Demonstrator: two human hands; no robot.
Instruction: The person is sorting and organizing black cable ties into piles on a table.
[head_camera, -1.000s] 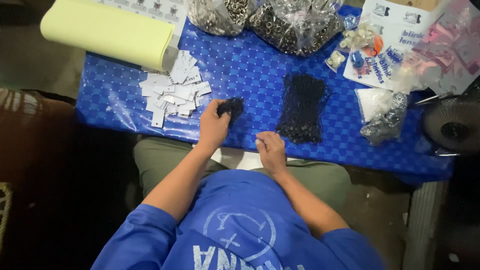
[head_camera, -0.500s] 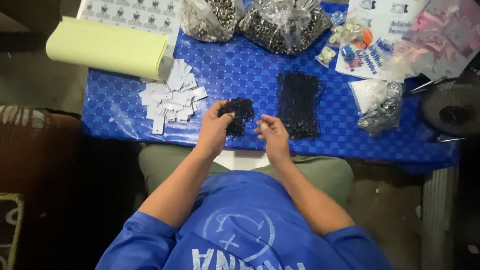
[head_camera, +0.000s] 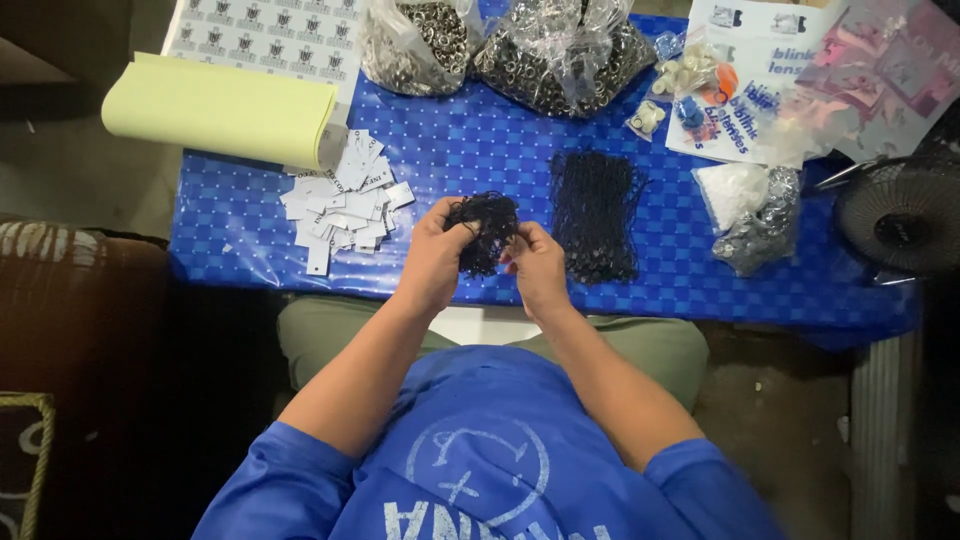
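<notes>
- Left hand (head_camera: 432, 262) closes its fingers around the left side of a small tangled clump of black cords (head_camera: 484, 230); right hand (head_camera: 538, 268) pinches strands at the clump's lower right edge.
- Clump: dark, loose, wiry loops, roughly ball-shaped, held just above the near edge of the counter (head_camera: 250, 225), between both hands.
- Both forearms reach forward from blue sleeves, converging at the clump; wrists are bent slightly inward, thumbs facing each other.
- Just right of the hands lies a flat laid-out bundle of black cords (head_camera: 596, 215), running away from the person, apart from the held clump.
- Left of the hands: a scattered pile of small white tags (head_camera: 342, 203) on the blue checkered counter cover.
- Far left: a pale yellow roll (head_camera: 215, 108) lying partly on a printed sheet of labels (head_camera: 270, 40).
- Far side: two clear bags of metal eyelets (head_camera: 555, 55).
- Right side: a small clear bag of silvery pieces (head_camera: 755, 225), and a dark fan (head_camera: 900, 215) at the counter's edge.
- Nothing lies between the hands and the cord bundle.
</notes>
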